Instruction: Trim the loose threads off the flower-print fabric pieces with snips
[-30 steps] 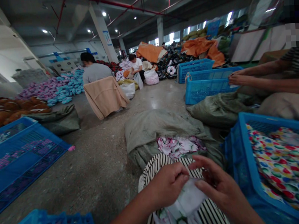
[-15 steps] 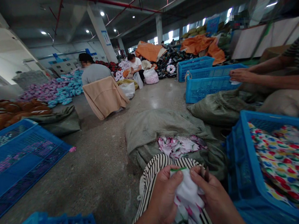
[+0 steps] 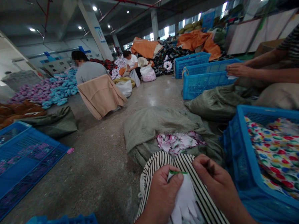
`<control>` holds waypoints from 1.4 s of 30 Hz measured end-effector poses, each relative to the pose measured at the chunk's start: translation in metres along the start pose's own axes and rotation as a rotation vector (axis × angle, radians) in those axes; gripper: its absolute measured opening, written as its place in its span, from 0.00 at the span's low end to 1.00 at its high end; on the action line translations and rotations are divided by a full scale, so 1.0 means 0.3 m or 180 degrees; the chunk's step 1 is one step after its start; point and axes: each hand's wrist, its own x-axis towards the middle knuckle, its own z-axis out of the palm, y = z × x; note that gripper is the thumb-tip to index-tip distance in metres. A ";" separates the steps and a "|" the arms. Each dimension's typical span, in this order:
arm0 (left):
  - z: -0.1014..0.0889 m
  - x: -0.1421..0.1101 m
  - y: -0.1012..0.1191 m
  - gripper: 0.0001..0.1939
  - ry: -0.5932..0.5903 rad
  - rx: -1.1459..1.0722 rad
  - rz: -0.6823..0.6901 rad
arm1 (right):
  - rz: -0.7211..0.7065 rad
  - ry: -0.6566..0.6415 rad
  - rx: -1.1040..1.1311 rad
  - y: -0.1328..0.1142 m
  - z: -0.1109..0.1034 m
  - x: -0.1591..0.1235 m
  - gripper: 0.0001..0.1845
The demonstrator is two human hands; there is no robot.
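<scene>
At 9 o'clock, we see a blue mesh crate (image 3: pixel 45 166) on the concrete floor. Our left hand (image 3: pixel 160 193) pinches the white glove (image 3: pixel 183 197) by its green-edged cuff (image 3: pixel 177 172), thumb on top, other fingers curled beneath. Glove is over the black-and-white striped cloth (image 3: pixel 209 200) on our lap; its long axis runs roughly 12 to 6, cuff up at 12, glove fingers hanging to 6. Beyond it at 12, an olive woven sack (image 3: pixel 157 123) shows pink-and-white printed gloves (image 3: pixel 177 143) in its mouth. Our right hand (image 3: pixel 214 178) sits at about 3 from the cuff, near but apart; the left is nearer, already on it. Right fingers are curled in toward the thumb; we can't tell if the dark patch there is something held. At 3, a blue plastic crate (image 3: pixel 239 174) holds multicolour dotted fabric (image 3: pixel 279 162).
</scene>
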 end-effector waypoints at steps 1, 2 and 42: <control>-0.003 0.002 -0.007 0.11 0.0077 -0.0091 -0.0054 | 0.0172 0.0156 0.0045 0.001 -0.006 -0.004 0.10; -0.006 0.004 -0.013 0.11 0.0147 -0.0153 -0.0093 | 0.0252 0.0261 0.0035 0.000 -0.014 -0.012 0.09; -0.014 0.009 -0.006 0.14 0.0184 0.2180 0.3081 | 0.1422 -0.0222 0.1914 0.035 0.020 -0.098 0.21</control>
